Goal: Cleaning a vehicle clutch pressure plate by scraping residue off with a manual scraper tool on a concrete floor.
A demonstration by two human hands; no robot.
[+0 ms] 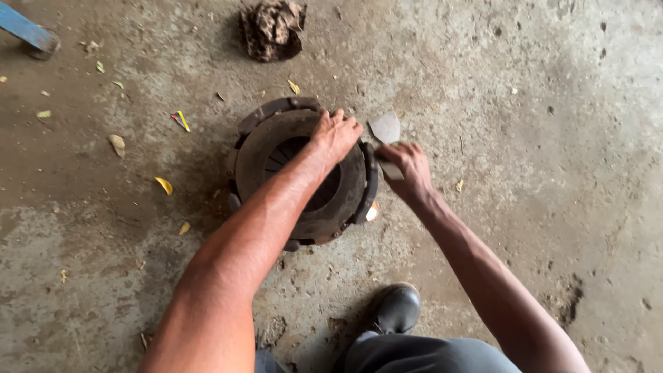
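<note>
A round, rusty metal clutch pressure plate (269,141) lies on the concrete floor (525,138), its dark cover rim showing around it. My left hand (336,134) rests on the plate's far edge, fingers curled over the rim. Just to the right of the plate, my right hand (409,168) grips a grey piece of sandpaper (385,128), its end sticking out beyond my fingers. The plate's centre opening is partly hidden by my left forearm.
A crumpled dark rag (272,29) lies on the floor beyond the plate. A blue bar end (26,29) shows at the top left. Dry leaves and a small yellow and red scrap (181,121) are scattered to the left. My black shoe (398,308) stands near the bottom.
</note>
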